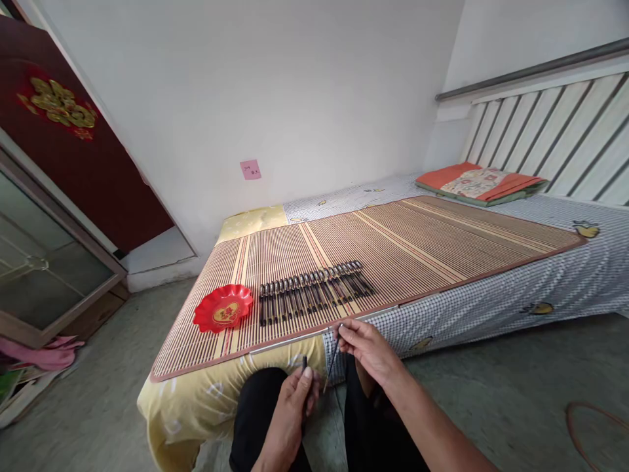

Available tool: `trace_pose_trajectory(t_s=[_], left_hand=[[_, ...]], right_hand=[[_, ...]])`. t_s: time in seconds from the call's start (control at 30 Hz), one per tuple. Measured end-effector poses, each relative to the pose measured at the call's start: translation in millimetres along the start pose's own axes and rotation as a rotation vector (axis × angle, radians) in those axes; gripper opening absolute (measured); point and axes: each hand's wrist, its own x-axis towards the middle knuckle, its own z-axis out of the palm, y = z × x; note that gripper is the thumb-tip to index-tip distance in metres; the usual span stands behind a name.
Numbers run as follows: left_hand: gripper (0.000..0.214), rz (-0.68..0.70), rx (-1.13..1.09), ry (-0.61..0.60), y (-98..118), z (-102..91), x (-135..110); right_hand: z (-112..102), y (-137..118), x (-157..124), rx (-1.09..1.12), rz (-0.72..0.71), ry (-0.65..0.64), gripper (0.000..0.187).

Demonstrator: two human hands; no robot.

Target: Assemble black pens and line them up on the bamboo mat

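A striped mat [393,246] lay on the bed [491,305]. Left hand [293,398] gripped a dark tube [304,362], right hand [366,346] pinched a thin rod [333,362] (slanted down), both by the bed's front edge. Pens [295,299] sat in a row beside a red dish [204,307].

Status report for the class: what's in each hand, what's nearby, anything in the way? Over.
Left hand: gripping dark tube. Right hand: pinching thin dark rod. Pen row on mat, red dish beside it. Nothing seen blocking either hand.
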Motion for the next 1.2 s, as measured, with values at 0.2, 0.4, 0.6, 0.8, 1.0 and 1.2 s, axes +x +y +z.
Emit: trace_pose_trajectory(t_s=[0.2, 0.4, 0.6, 0.8, 1.0, 1.2], left_hand=[[0.046, 0.066, 0.092, -0.005, 18.3, 16.2, 2.6], [0.045, -0.070, -0.131, -0.158, 23.3, 21.8, -5.6], [0.043, 0.041, -0.031, -0.087, 28.4, 27.6, -10.6], [0.040, 0.283, 0.258, 0.149, 28.5, 28.0, -8.3], [0.037, 0.266, 0.214, 0.074, 26.5, 31.2, -8.7], [0.062, 0.064, -0.023, 0.133, 15.2, 25.7, -10.0]], right_hand=[[19.6, 8.4, -6.8, 0.013, 0.008, -0.053, 0.040], [23.2, -14.2, -15.9, -0.023, -0.005, -0.162, 0.034], [29.5, -16.5, -22.1, -0.051, -0.075, -0.155, 0.033], [39.8, -12.3, -25.3, -0.128, -0.139, 0.017, 0.036], [50.5, -8.8, -30.7, -0.135, -0.208, 0.047, 0.029], [54.2, -3.5, -32.6, -0.449, -0.199, 0.005, 0.009]])
